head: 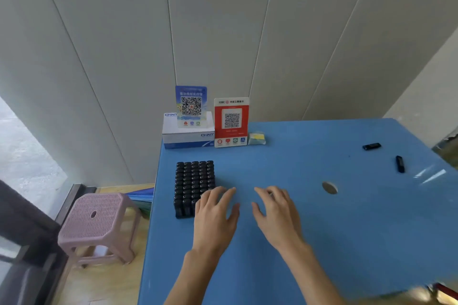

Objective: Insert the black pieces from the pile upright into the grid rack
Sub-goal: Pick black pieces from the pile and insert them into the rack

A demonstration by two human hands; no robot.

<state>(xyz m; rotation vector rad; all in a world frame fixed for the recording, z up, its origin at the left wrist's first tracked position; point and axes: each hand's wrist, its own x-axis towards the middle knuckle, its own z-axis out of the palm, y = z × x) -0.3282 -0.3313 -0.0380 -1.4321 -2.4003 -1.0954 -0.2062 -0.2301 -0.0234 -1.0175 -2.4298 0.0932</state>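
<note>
Blue laminate tabletop [309,230] carrying a black grid rack [192,186] near its left edge, the rack's visible cells all holding black oblong plastic pieces stood upright in close rows. Left hand [214,220] lies palm down with fingers extended and gripping nothing; its fingertips overlap the rack's near right corner, though contact cannot be confirmed. Right hand [275,215] lies likewise flat, fingers spread and empty, just beside the left, over bare tabletop. Two loose black pieces remain lying on their sides well apart from the rack near the far right edge: one [371,146] farther back, one [400,164] nearer. Judged from this layout, the rack is nearly complete and the flat hands suggest a pause between insertions. A round hole [329,187] in the tabletop lies between the hands and the loose pieces; otherwise the reach rightward is unobstructed. Behind the rack stand a white-and-blue cardboard box [188,135], a blue code placard [191,106], a red code placard [231,122] and a small wrapped packet [257,138]. A pink plastic stool [99,220] stands on the floor to the left.
</note>
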